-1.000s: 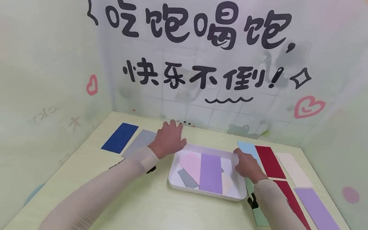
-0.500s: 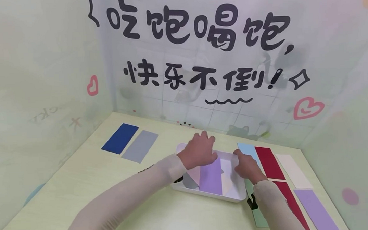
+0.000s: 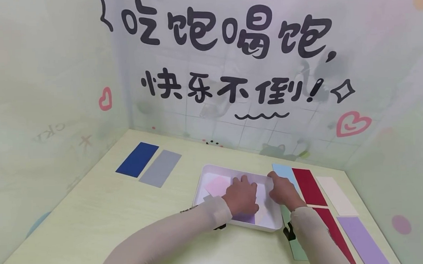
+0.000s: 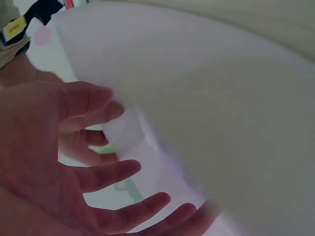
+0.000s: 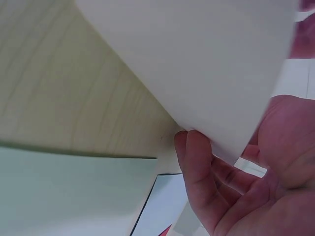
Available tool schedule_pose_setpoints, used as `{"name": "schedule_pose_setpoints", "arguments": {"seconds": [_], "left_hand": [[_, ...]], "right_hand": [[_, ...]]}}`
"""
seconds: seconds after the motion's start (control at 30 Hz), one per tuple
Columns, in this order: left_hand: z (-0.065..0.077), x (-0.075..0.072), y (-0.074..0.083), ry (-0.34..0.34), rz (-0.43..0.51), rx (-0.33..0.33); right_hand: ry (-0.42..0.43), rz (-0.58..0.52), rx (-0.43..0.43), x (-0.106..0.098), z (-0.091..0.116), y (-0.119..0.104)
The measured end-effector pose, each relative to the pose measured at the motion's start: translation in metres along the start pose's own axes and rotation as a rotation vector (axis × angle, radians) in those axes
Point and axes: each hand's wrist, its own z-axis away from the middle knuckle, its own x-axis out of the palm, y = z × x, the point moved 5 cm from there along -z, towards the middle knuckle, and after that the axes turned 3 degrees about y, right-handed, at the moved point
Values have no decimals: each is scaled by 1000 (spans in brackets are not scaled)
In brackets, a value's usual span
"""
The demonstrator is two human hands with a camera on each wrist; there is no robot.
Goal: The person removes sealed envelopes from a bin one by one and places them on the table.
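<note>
A shallow white tray (image 3: 213, 170) stands on the table in the head view. Inside it lie loose cards, among them a pink card (image 3: 216, 185) and a purple card (image 3: 247, 218). My left hand (image 3: 242, 195) is over the purple card and covers most of it. In the left wrist view the fingers (image 4: 110, 172) are spread, with no card between them. My right hand (image 3: 284, 191) grips the tray's right rim near its back corner; the right wrist view shows its fingertips against the tray wall (image 5: 216, 83).
At the left lie a dark blue card (image 3: 137, 159) and a grey card (image 3: 160, 168). Right of the tray are light blue (image 3: 283, 170), red (image 3: 310, 187), cream (image 3: 337, 195), purple (image 3: 363, 239) and green cards (image 3: 299, 249). Printed curtain walls (image 3: 211, 136) enclose the back and sides.
My left hand has moved right and toward me, from the tray's back left corner to over the purple card. My right hand has kept its grip on the rim.
</note>
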Motion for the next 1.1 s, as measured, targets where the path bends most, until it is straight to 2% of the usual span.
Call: {"name": "schedule_pose_setpoints", "arguments": {"seconds": [0.4,0.97,1.1], "left_hand": [[5,10,8,38,-125,-57],[4,12,4,-14,-16,-101],[3,10,2,-19,-20,-89]], "right_hand": [[7,3,-2,1,-2,1],[4,-7,4,2,-5,4],[0,-16,5,2,-4,4]]}}
